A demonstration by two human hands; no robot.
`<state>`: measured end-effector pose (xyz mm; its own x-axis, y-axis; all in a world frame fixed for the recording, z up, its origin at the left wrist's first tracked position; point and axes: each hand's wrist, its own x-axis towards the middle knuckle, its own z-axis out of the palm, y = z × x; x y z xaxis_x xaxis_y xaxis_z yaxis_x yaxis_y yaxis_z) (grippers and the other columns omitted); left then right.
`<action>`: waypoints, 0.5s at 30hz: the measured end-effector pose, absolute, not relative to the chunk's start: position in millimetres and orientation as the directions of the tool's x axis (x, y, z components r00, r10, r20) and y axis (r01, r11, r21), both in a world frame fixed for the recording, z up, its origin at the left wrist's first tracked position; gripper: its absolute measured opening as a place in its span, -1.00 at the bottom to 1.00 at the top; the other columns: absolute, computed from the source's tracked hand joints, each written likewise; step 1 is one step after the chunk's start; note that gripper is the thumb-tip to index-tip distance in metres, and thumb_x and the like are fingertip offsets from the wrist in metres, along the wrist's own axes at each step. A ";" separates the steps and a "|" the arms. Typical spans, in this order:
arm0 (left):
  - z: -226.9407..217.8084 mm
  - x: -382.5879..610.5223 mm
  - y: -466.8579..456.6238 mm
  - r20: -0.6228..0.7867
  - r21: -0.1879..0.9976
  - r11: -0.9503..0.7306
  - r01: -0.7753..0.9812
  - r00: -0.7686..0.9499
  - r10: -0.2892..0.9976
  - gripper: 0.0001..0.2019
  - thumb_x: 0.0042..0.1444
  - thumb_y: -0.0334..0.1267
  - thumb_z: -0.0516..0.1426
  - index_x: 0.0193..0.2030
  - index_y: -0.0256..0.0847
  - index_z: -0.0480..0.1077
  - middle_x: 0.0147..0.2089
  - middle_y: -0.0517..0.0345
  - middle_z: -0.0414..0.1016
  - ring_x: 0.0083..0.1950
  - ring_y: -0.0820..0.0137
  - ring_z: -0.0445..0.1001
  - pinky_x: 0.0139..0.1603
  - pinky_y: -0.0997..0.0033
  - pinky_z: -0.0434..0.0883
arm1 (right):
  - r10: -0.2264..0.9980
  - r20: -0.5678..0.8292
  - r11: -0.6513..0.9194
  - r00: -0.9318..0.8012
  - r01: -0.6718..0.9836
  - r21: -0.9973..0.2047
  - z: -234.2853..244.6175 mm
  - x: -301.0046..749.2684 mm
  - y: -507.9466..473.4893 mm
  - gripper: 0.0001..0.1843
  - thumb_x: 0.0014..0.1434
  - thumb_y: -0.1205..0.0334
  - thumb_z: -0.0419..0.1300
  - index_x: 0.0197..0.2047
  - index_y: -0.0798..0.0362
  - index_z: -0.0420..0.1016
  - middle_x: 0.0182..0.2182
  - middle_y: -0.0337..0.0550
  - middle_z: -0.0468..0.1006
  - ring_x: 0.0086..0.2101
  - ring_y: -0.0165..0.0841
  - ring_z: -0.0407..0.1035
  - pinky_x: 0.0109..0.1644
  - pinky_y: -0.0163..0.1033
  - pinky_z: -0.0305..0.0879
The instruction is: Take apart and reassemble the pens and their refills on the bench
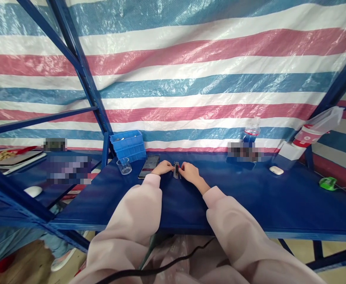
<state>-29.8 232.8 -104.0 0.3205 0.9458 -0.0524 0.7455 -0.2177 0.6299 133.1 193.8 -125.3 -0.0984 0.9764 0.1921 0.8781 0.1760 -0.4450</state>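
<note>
Thin pieces (176,170): bunched closely, grey and dark, between both grips at the middle of the blue table (185,205); too small to make out singly.
Left grip (162,168): bent inward, touching the thin pieces on the left; cannot tell whether pinching any.
Right grip (190,172): bent inward, touching the thin pieces on the right; cannot tell whether pinching any.
Sleeves (140,205): pale pink, reaching over the near edge of the table.
Phone (147,169): lying face up, just left of the left grip.
Drinking glass (124,167): clear, standing left of the phone.
Blue bin (128,146): divided into compartments, standing far left, beyond the glass.
Bottle (251,135): standing far right, partly covered by a blurred patch.
White case (276,170): lying well right of the right grip.
Red-and-white cup (304,137): leaning at the far right, above a white box (290,151).
Green item (327,183): lying near the right end.
Striped sheet (205,90): hanging beyond the far edge.
</note>
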 end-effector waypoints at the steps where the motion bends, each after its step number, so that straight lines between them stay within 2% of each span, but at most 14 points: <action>1: -104.1 -29.8 232.9 -0.052 0.628 -0.217 0.747 0.319 0.946 -0.70 -0.19 -0.07 0.11 -0.54 -0.32 0.46 -0.57 0.16 0.39 -0.49 0.44 0.27 -0.46 0.46 0.15 | 0.977 0.188 0.174 -0.098 0.880 -0.443 -124.9 133.0 193.7 -0.78 0.15 0.08 0.03 -0.37 0.04 0.31 -0.37 -0.18 0.45 -0.35 -0.37 0.33 -0.41 -0.35 0.04; 8: -103.7 -29.8 232.2 -0.050 0.621 -0.216 0.753 0.313 0.948 -0.70 -0.18 -0.08 0.10 -0.54 -0.32 0.46 -0.56 0.14 0.40 -0.48 0.43 0.28 -0.46 0.46 0.16 | 0.989 0.139 0.112 -0.059 0.901 -0.419 -119.7 135.6 191.6 -0.86 0.12 0.19 0.04 -0.32 0.09 0.32 -0.26 -0.06 0.44 -0.27 -0.30 0.35 -0.35 -0.32 0.13; 15: -103.0 -28.9 231.7 -0.043 0.610 -0.219 0.761 0.308 0.951 -0.72 -0.16 -0.10 0.10 -0.55 -0.31 0.45 -0.55 0.14 0.41 -0.47 0.42 0.30 -0.45 0.47 0.16 | 0.995 0.094 0.069 -0.038 0.933 -0.354 -113.4 138.3 188.9 -0.83 0.10 0.23 0.06 -0.28 0.16 0.34 -0.23 0.06 0.43 -0.22 -0.19 0.37 -0.31 -0.25 0.19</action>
<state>-28.9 231.7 -103.0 0.3076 0.9506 -0.0426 0.7613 -0.2190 0.6103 138.3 188.9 -113.4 -0.0384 0.9948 0.0940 0.9327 0.0695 -0.3540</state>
